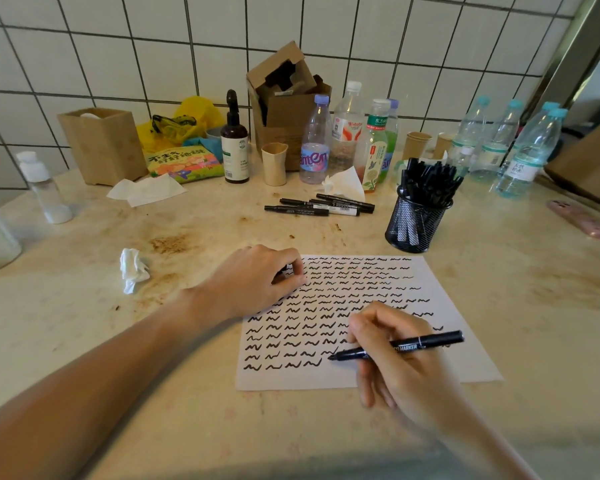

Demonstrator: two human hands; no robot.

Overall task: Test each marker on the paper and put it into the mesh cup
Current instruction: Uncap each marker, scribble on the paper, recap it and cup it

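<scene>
A white paper (pixel 458 362) covered in rows of black squiggles lies on the counter in front of me. My right hand (pixel 395 362) grips a black marker (pixel 430 342), uncapped, with its tip touching the paper beside the last squiggle in the bottom row. My left hand (pixel 257 285) rests on the paper's upper left corner, fingers curled around a small dark thing that looks like the marker's cap. A black mesh cup (pixel 418 221) stuffed with several black markers stands beyond the paper on the right. Several loose markers (pixel 319 206) lie on the counter behind the paper.
A crumpled tissue (pixel 134 270) lies left of the paper. Bottles (pixel 347 133), paper cups (pixel 274 164), a cardboard box (pixel 284 98) and a wooden box (pixel 104 143) line the tiled wall. A pink phone (pixel 586 220) sits at the right edge.
</scene>
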